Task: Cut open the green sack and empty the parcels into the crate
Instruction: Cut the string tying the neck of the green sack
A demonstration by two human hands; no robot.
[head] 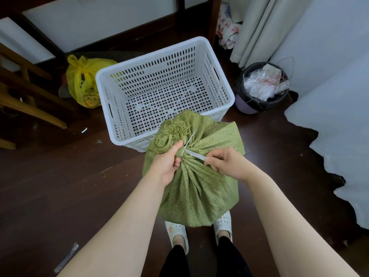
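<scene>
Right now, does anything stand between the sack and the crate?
Nothing visible does. The sack stands right before the crate, whose open top looks empty. Only the white tie at the sack's neck holds it shut: the left hand grips the neck, the right hand holds a blade to it.

Parcels unseen inside the green sack (191, 188)

Green sack (191, 188), neck in left hand (168, 166), knife (194, 154) in right hand (227, 163)
</scene>
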